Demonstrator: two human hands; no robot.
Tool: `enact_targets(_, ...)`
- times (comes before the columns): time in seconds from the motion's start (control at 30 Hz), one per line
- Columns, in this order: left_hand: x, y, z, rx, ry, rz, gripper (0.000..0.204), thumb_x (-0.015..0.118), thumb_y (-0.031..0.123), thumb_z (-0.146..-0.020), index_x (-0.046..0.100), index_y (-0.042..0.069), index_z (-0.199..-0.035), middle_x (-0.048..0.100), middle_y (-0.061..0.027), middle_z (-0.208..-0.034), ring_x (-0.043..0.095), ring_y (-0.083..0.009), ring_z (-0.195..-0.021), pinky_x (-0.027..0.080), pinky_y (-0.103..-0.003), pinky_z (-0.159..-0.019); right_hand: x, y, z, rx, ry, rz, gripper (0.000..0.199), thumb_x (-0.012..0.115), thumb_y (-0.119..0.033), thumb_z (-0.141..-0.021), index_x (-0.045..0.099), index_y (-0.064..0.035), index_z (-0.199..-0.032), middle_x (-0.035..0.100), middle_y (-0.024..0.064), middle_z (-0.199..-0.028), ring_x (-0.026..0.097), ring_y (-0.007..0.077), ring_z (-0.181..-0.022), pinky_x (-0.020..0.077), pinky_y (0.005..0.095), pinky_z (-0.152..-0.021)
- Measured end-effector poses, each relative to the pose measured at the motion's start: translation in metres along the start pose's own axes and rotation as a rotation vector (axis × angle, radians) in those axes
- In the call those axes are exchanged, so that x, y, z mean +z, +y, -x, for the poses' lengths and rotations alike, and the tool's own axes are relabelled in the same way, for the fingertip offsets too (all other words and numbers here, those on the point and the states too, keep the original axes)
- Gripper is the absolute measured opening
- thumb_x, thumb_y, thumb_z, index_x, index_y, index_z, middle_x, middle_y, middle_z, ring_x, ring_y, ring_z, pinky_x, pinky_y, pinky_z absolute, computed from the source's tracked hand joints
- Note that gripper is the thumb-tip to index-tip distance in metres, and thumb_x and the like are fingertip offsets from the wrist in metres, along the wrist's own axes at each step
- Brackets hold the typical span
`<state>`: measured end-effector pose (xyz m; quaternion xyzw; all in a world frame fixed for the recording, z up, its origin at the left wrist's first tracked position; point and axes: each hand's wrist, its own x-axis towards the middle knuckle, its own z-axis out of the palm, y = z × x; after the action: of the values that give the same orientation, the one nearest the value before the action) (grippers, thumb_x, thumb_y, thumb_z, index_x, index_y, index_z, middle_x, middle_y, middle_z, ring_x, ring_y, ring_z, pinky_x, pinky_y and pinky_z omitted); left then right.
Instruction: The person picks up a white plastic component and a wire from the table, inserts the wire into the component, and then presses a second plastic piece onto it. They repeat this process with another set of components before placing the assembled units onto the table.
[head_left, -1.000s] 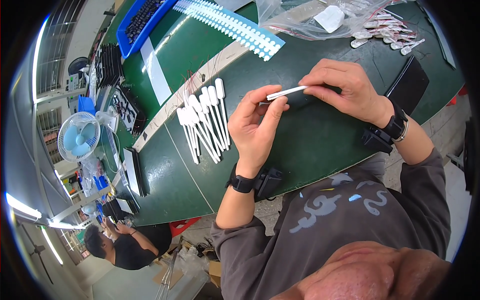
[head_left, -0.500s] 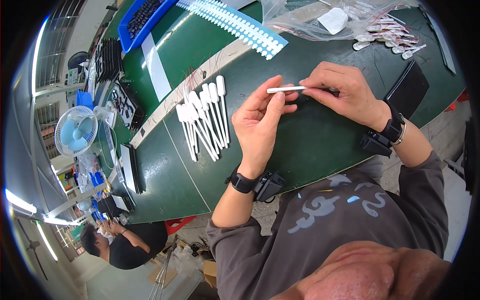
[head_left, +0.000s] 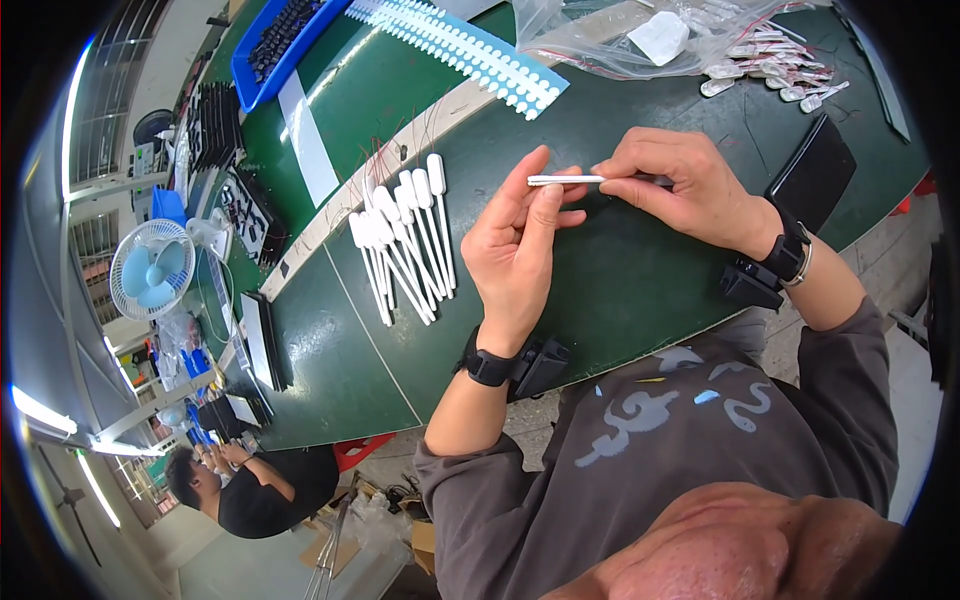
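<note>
white stick (head_left: 567, 180), pinched by left hand (head_left: 512, 240) and right hand (head_left: 690, 180), has since levelled.

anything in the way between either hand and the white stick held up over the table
Nothing visible: the right hand pinches the stick and the left hand is right at its other end. The white paddles lie off to the left.
</note>
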<state>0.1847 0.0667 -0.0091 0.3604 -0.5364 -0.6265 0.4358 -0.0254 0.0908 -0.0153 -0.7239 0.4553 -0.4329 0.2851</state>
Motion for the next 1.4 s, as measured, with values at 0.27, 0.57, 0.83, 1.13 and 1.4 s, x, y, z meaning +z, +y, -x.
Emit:
enact_targets(0.27,-0.024,0.000,-0.002,0.206,-0.080,-0.364,0.023,0.070,0.005,-0.092,0.067,-0.003,-0.113,0.074,-0.0115,-0.094,0.071,-0.0140,-0.080,0.057,-0.024,-0.069,-0.009,0.000,-0.002,-0.022,-0.074,-0.065,0.010,0.071,-0.002,-0.086,0.071,-0.0017,-0.096,0.066,0.0078,-0.082,0.062,0.0200,-0.070,0.0476,0.0297,-0.060)
enact_targets(0.57,-0.022,0.011,-0.005,0.545,-0.125,-0.718,0.015,0.079,0.004,-0.082,0.072,0.003,-0.095,0.073,-0.0085,-0.083,0.067,-0.0160,-0.064,0.051,-0.025,-0.057,-0.017,0.007,-0.004,-0.109,-0.109,-0.058,0.011,0.072,-0.002,-0.084,0.071,-0.0020,-0.095,0.066,0.0080,-0.084,0.064,0.0211,-0.072,0.0491,0.0303,-0.062)
enact_targets(0.83,-0.019,0.002,-0.001,0.376,-0.082,-0.619,0.016,0.079,0.005,-0.081,0.070,0.002,-0.094,0.070,-0.0070,-0.078,0.064,-0.0150,-0.061,0.050,-0.025,-0.055,-0.020,0.007,-0.007,-0.176,-0.110,0.022,0.012,0.073,-0.003,-0.083,0.071,-0.0026,-0.095,0.067,0.0076,-0.084,0.065,0.0224,-0.073,0.0499,0.0309,-0.062)
enact_targets(1.13,-0.021,0.009,-0.010,0.649,-0.146,-0.828,0.014,0.076,0.002,-0.082,0.064,0.003,-0.089,0.067,-0.0065,-0.081,0.062,-0.0198,-0.066,0.048,-0.029,-0.055,-0.023,0.011,-0.006,-0.213,-0.068,0.072,0.013,0.074,-0.003,-0.082,0.070,-0.0029,-0.094,0.066,0.0069,-0.084,0.065,0.0232,-0.074,0.0502,0.0321,-0.062)
enact_targets(1.4,-0.021,0.004,-0.009,0.702,-0.156,-0.904,0.016,0.076,0.001,-0.080,0.062,0.004,-0.088,0.064,-0.0065,-0.079,0.061,-0.0242,-0.068,0.048,-0.033,-0.056,-0.017,0.008,-0.007,-0.254,-0.078,0.106,0.013,0.074,-0.004,-0.080,0.070,-0.0035,-0.093,0.066,0.0071,-0.084,0.064,0.0244,-0.074,0.0506,0.0332,-0.062)
